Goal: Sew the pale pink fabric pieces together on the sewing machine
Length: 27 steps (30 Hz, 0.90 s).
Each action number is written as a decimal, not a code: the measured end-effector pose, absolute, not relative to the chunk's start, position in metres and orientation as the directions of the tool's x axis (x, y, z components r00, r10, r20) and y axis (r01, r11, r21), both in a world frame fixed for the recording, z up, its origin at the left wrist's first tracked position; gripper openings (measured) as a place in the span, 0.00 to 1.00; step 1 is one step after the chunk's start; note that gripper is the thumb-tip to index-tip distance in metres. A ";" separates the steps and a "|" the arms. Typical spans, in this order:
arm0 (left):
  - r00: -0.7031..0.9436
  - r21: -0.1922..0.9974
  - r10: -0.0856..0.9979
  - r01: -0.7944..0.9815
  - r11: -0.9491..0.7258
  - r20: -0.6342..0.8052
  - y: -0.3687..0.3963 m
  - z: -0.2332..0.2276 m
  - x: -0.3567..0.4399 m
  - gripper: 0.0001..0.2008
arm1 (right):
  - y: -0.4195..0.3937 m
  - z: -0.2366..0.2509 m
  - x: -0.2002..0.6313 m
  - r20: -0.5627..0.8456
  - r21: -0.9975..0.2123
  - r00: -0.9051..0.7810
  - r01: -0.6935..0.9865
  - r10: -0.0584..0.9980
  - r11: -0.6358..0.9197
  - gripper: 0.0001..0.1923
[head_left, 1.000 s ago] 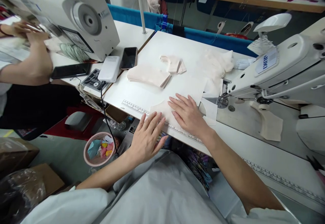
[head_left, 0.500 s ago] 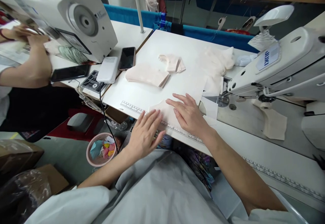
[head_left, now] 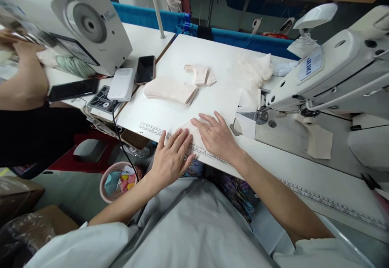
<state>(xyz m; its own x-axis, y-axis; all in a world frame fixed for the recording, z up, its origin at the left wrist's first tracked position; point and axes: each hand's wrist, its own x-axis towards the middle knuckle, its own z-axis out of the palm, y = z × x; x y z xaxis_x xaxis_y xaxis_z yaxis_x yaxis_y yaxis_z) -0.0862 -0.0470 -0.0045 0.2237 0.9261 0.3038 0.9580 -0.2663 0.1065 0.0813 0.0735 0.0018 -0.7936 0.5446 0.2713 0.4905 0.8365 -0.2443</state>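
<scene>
A pale pink fabric piece [head_left: 196, 133] lies flat at the table's front edge, partly covered by both hands. My left hand [head_left: 172, 152] rests on its left side with the fingers stretched out. Over its right side is my right hand [head_left: 214, 134], fingers spread and fingertips on the cloth. A printed ruler strip [head_left: 199, 150] runs along the edge under the hands. Beyond them lie a stack of pale pink cut pieces [head_left: 170, 90] and a smaller folded bundle [head_left: 200, 74].
A sewing machine [head_left: 322, 69] stands at right, with crumpled pale fabric [head_left: 255, 67] behind its needle. Another machine [head_left: 88, 20], a phone [head_left: 145, 69] and a white power bank [head_left: 121, 84] are at left. A co-worker's arm [head_left: 30, 77] shows there. A pink basket [head_left: 106, 185] stands below.
My right hand has shifted left and its fingers have come down closer to my left hand on the fabric. The whole view has moved slightly.
</scene>
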 end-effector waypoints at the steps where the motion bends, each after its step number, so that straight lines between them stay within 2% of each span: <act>1: 0.222 0.119 0.926 0.956 -0.268 0.304 -0.048 -0.004 -0.086 0.26 | 0.076 0.004 0.085 0.284 -0.289 -0.785 0.478 0.551 0.830 0.23; 5: 0.264 0.188 0.903 0.921 -0.340 0.340 -0.053 0.002 -0.073 0.25 | 0.088 0.020 0.111 0.401 -0.435 -0.700 0.422 0.590 0.796 0.19; 11: 0.417 0.259 0.830 0.812 -0.523 0.370 -0.060 0.001 -0.037 0.23 | 0.084 0.033 0.163 0.485 -0.393 -0.620 0.475 0.617 0.787 0.16; 18: 0.473 0.175 0.813 0.817 -0.549 0.339 -0.045 -0.010 -0.044 0.25 | 0.078 0.022 0.206 0.531 -0.318 -0.613 0.496 0.585 0.808 0.15; 27: 0.478 0.077 0.765 0.826 -0.559 0.432 -0.039 -0.021 -0.043 0.21 | 0.079 0.014 0.213 0.614 -0.398 -0.538 0.420 0.577 0.816 0.18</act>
<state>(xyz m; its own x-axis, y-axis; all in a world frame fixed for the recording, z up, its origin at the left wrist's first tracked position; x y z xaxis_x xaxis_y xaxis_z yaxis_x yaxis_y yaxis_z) -0.0426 -0.0394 -0.0206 0.4776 0.7650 0.4321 0.8258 -0.5588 0.0766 0.2132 0.0793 0.0140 -0.5383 0.5769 0.6143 0.4199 0.8156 -0.3981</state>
